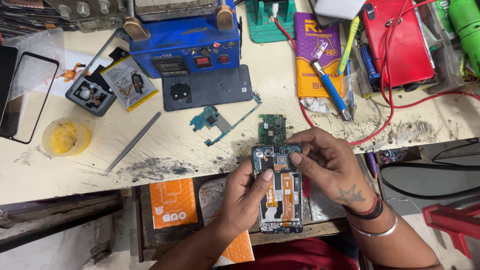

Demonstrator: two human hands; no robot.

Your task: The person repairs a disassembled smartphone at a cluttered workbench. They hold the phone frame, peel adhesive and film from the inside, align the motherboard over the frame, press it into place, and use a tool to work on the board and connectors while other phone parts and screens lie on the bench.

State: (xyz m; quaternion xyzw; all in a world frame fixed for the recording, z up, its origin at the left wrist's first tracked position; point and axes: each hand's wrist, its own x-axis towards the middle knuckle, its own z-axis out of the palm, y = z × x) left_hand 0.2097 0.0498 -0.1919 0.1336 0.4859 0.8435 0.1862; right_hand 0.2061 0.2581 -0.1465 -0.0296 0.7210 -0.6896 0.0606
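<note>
Head view: left hand [245, 192] cradles the opened black phone frame w/ orange flex cables [278, 192] from its left side, thumb laid across the middle, so its grip is closed around the frame. Right hand [327, 167] pinches the top end, its grip pressing on the blue-green circuit board [276, 155] seated there. Frame sits between both palms, above the worktop [175, 145] edge. To do this well: keep the frame level, press evenly at board corners, stay off the flex. A loose green board [272, 128] lies just beyond the fingertips; metal tweezers [134, 141] well off left.
</note>
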